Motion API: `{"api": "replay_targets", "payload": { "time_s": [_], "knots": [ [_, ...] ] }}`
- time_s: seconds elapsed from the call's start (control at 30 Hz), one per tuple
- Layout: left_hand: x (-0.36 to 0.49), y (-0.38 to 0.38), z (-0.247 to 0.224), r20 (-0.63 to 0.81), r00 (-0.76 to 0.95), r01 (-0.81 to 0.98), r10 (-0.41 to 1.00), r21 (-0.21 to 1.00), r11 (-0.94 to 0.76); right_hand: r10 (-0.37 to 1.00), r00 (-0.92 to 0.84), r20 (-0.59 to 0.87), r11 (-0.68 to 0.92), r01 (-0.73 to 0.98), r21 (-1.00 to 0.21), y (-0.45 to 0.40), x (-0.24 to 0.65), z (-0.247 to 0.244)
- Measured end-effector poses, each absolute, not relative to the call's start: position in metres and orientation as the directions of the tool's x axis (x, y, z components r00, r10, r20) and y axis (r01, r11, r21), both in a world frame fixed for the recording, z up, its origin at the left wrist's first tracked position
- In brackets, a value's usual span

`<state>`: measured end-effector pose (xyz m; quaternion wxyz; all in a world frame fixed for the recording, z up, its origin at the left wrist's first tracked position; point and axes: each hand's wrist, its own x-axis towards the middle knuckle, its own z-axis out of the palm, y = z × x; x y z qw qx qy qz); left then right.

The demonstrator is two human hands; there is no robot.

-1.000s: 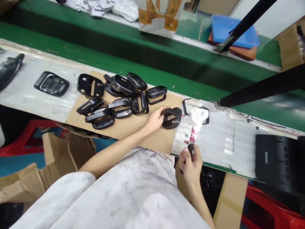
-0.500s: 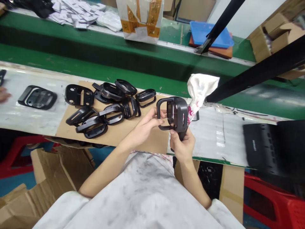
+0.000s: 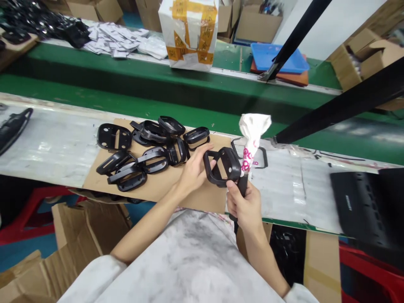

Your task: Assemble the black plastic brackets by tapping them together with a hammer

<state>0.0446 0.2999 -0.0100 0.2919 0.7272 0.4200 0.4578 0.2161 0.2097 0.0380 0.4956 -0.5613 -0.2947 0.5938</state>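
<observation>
A pile of plastic frames (image 3: 148, 145) lies on a cardboard sheet (image 3: 158, 185) at centre frame. Right of it, both hands hold one frame (image 3: 222, 166). A taped box (image 3: 189, 33) stands behind, upper centre.

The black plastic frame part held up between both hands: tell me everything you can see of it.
The black plastic frame part is a rounded, loop-shaped shell that looks like matt moulded plastic, with an open window through its middle. It is held off the brown cardboard sheet, tilted on edge. The left hand grips its left rim with fingers and thumb; the right hand, which holds a dark-handled tool wrapped in white cloth, meets its lower right edge.
</observation>
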Motion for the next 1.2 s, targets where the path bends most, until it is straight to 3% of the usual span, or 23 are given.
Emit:
{"api": "replay_targets", "payload": {
  "time_s": [0.33, 0.67, 0.77, 0.97, 1.2],
  "knots": [
    [0.058, 0.309, -0.063, 0.303, 0.415, 0.596, 0.858, 0.622, -0.508, 0.891, 0.125, -0.437, -0.412, -0.184, -0.892, 0.208, 0.239, 0.012],
    [0.047, 0.312, -0.075, 0.264, 0.446, 0.612, 0.855, 0.608, -0.506, 0.796, 0.202, -0.571, -0.563, -0.100, -0.820, 0.110, 0.267, -0.018],
    [0.045, 0.311, -0.077, 0.269, 0.433, 0.620, 0.860, 0.604, -0.501, 0.799, 0.167, -0.577, -0.587, 0.012, -0.809, 0.098, 0.262, -0.028],
    [0.043, 0.309, -0.075, 0.290, 0.403, 0.629, 0.868, 0.601, -0.493, 0.876, 0.100, -0.472, -0.480, 0.281, -0.831, 0.125, 0.257, -0.037],
    [0.058, 0.310, -0.069, 0.264, 0.297, 0.704, 0.918, 0.589, -0.397, 0.904, 0.083, -0.419, -0.420, 0.357, -0.834, 0.155, 0.280, -0.039]
  ]
}}
